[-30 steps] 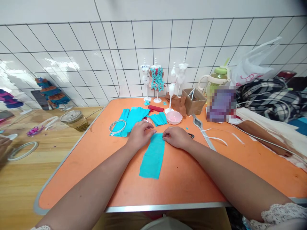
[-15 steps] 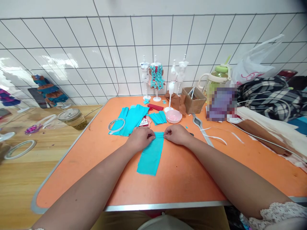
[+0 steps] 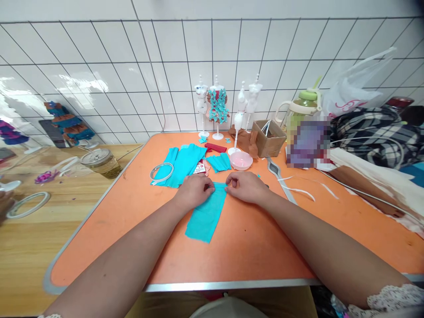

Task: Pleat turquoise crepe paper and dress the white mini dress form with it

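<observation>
A strip of turquoise fabric (image 3: 206, 220) lies on the orange table, its far edge folded into a narrow band. My left hand (image 3: 195, 190) pinches the left end of that fold. At the right end, my right hand (image 3: 247, 187) grips the same edge between thumb and fingers. Just beyond my hands are a larger turquoise cloth (image 3: 188, 161), a pleated turquoise piece (image 3: 220, 162) and a pink bowl (image 3: 241, 161). A roll of tape (image 3: 162, 173) rests on the larger cloth.
Small white mannequins (image 3: 201, 104) stand at the back, one dressed in turquoise bows (image 3: 217, 106). A cardboard box (image 3: 269, 138), a green-lidded bottle (image 3: 303, 104) and checked cloth (image 3: 367, 132) are to the right. A lidded jar (image 3: 101, 162) stands on the wooden table at left.
The near end of the turquoise strip has swung slightly left. Both hands keep their hold on the folded edge. Part of another person's hand now shows at the far left.
</observation>
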A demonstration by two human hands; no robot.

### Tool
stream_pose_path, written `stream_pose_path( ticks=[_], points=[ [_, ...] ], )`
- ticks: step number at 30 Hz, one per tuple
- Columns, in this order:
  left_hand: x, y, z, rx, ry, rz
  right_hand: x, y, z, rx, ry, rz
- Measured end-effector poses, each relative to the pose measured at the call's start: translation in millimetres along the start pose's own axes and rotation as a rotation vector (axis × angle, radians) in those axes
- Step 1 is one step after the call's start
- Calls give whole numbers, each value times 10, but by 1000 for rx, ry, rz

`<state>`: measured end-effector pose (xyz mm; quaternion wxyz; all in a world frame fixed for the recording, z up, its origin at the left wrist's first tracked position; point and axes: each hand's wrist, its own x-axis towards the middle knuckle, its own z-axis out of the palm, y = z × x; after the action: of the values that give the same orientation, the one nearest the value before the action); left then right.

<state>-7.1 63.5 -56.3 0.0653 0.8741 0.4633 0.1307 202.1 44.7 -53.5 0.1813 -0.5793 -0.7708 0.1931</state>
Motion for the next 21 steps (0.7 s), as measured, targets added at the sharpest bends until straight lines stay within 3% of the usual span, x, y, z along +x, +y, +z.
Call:
stream_pose_path(
  ticks=[7,12,15,21],
  points=[
    [-22,16,-26,2,-32,11,1,42,101,-15,-67,-51],
    [-30,-4,-25,-16,-31,7,4,92,45,85,-76,-128],
    [-36,31,-55,-1,4,16,11,66,37,22,-61,-105],
    [-42,84,-98,23,-47,153,36,59,94,-107,-34,-71]
  ],
)
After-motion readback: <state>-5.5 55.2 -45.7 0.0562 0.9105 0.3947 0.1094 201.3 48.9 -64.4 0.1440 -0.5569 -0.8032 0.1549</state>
